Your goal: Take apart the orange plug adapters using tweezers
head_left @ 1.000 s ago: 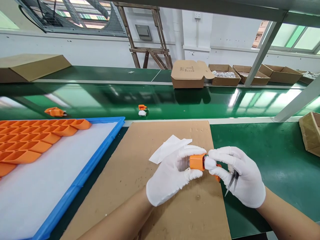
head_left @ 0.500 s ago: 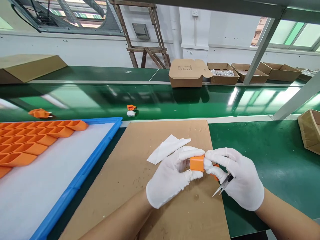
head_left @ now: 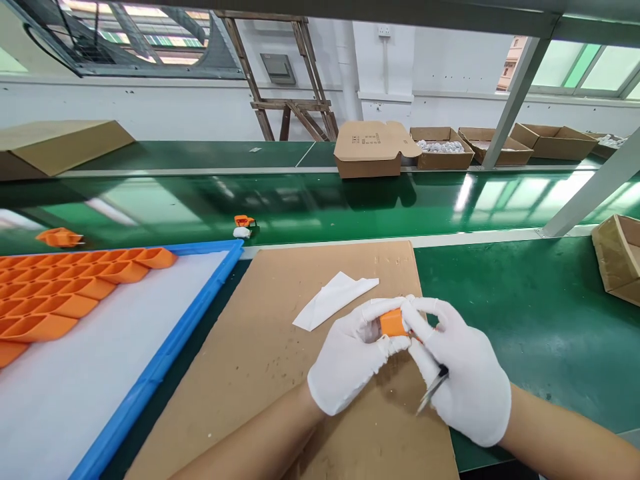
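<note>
My left hand, in a white glove, is closed round a small orange plastic housing. Pressed against its right end are the fingers of my right hand, also gloved. They hide most of that end, though a bit of orange shows between them. Tucked in the right hand is a pair of tweezers with a black part and silver points, aimed down and to the left. Under both hands lies a brown cardboard sheet. A folded white paper rests on it beyond the left hand.
Rows of orange housings stand in a blue-rimmed tray at left. Orange pieces, one beside a white part, lie on the green belt. Cardboard boxes line the back; a metal post slants at right.
My right hand has closed in on the housing, covering more of its right end, and the tweezers have turned steeper. On the belt, the orange pieces have shifted left.
</note>
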`<action>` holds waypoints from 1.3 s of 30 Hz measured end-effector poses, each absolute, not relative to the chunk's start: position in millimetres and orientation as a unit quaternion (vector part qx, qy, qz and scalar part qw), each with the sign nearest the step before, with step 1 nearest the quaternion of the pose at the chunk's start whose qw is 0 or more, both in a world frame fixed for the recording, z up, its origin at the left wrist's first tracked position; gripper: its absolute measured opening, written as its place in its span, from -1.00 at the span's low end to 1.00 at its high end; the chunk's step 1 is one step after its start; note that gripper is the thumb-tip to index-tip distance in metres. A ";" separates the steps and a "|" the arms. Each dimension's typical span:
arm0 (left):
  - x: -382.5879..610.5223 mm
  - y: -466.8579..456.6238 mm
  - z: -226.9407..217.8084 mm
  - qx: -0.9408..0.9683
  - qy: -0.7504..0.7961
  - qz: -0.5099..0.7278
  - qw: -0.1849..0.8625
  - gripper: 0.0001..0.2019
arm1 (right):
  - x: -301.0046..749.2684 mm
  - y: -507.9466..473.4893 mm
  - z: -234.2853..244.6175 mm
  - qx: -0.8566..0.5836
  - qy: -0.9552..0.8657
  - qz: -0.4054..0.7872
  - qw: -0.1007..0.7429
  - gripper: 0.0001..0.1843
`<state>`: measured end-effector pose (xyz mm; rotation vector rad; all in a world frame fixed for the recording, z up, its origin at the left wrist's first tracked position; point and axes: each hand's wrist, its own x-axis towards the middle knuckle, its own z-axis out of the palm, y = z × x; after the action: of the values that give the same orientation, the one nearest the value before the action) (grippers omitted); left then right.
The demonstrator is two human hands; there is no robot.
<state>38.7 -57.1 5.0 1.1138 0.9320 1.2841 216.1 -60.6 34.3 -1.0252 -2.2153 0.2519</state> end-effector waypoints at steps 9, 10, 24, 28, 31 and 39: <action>23.7 -54.4 5.7 0.663 0.378 0.526 0.375 -0.62 | 224.7 -28.9 39.1 -0.388 -0.497 0.711 0.312 -0.56; 22.8 -55.0 4.2 0.669 0.366 0.529 0.371 -0.60 | 223.9 -28.3 39.7 -0.348 -0.489 0.750 0.278 -0.54; 25.1 -62.0 5.0 0.701 0.335 0.471 0.418 -0.59 | 218.9 -38.8 38.5 -0.279 -0.415 0.831 0.243 -0.74; 27.7 -63.6 7.9 0.713 0.340 0.476 0.385 -0.53 | 221.1 -37.5 33.9 -0.284 -0.409 0.830 0.251 -0.71; 30.2 -65.3 12.3 0.722 0.393 0.468 0.325 -0.56 | 221.6 -33.2 26.8 -0.304 -0.408 0.828 0.234 -0.66; 32.8 -64.5 10.7 0.677 0.477 0.490 0.273 -0.71 | 220.0 -28.7 32.5 -0.392 -0.472 0.743 0.267 -0.59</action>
<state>32.8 -64.5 10.7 1.8206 1.2829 1.3173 220.0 -28.7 32.5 -1.0582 -1.2735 2.0070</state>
